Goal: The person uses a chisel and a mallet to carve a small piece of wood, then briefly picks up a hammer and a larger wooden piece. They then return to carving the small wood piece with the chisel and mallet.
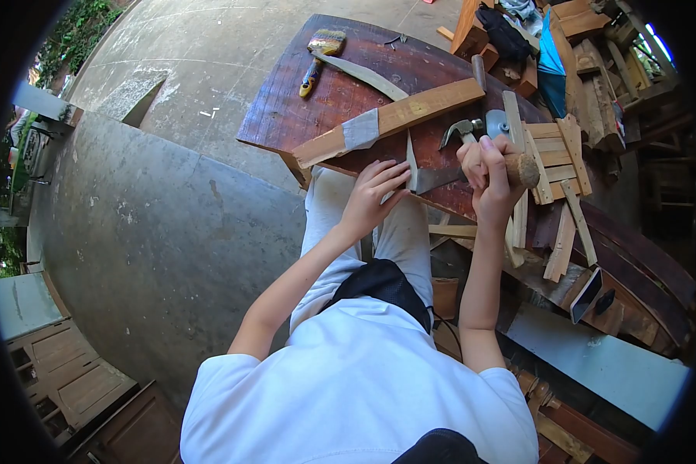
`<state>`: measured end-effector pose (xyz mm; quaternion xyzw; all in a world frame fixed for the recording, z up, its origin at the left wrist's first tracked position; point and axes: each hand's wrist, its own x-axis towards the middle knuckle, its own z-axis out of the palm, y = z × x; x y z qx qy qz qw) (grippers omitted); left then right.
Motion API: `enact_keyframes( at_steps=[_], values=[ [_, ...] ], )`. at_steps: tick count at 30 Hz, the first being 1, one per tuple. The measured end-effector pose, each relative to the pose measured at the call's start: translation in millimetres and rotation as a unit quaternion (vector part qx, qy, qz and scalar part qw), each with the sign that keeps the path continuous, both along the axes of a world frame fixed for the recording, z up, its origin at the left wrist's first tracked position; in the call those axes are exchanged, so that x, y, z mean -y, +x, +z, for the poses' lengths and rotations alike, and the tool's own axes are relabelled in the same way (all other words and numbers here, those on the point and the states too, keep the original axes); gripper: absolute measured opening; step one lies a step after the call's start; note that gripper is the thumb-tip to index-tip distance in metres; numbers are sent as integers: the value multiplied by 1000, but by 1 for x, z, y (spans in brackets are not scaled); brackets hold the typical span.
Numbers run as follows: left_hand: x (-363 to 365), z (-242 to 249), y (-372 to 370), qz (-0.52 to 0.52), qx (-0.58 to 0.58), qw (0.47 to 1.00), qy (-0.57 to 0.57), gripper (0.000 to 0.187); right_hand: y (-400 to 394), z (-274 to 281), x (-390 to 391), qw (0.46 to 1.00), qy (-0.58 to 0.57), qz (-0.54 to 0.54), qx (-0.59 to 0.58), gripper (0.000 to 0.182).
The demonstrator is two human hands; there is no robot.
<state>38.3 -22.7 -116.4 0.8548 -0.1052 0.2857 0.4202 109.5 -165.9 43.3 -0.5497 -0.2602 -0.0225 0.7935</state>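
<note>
My right hand [487, 170] is closed round the thick wooden handle [524, 171] of a knife with a broad grey blade [439, 179]. The blade points left, its end beside a thin pale wooden strip [411, 161]. My left hand [379, 189] grips that strip with its fingertips at the table's near edge; part of the hold is hidden. Just beyond my right hand is a claw hammer [461, 130], its handle mostly hidden. A long wooden board [417, 108] with a grey patch [361, 130] lies across the dark red table [286, 100].
A paintbrush [317, 66] and a curved pale strip [363, 75] lie at the table's far left. Several wooden slats [553, 158] are heaped on the right, near a phone [587, 295]. Stacked timber [591, 85] stands behind. Concrete floor [155, 224] spreads to the left.
</note>
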Motion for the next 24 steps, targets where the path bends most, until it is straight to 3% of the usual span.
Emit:
enact_keyframes(
  at_steps=[6, 7, 11, 16, 18, 19, 21, 24],
  values=[
    [-1, 17, 1, -10, -17, 999, -28, 31, 4, 4, 0, 1000, -7, -23, -17, 31],
    [-2, 27, 3, -3, -14, 996, -86, 29, 4, 4, 0, 999, -14, -22, -23, 32],
    [-7, 81, 11, -16, -20, 972, -232, 27, 8, 6, 0, 1000, -13, -18, -21, 32],
    [-5, 162, 25, -99, 54, 972, -207, 31, 13, 3, -1, 998, -48, -20, -39, 29],
    [6, 188, 29, -177, 62, 946, -264, 36, 10, 1, -4, 996, -51, -46, -48, 28],
    [9, 193, 33, -179, 65, 946, -262, 36, 9, 0, -6, 994, -55, -73, -60, 26],
    [15, 199, 41, -233, 108, 962, -91, 45, 7, 2, -8, 966, -186, -174, 42, 21],
    [21, 200, 47, -246, 47, 965, -71, 43, 22, -18, -5, 986, -116, -116, 20, 17]
  ],
)
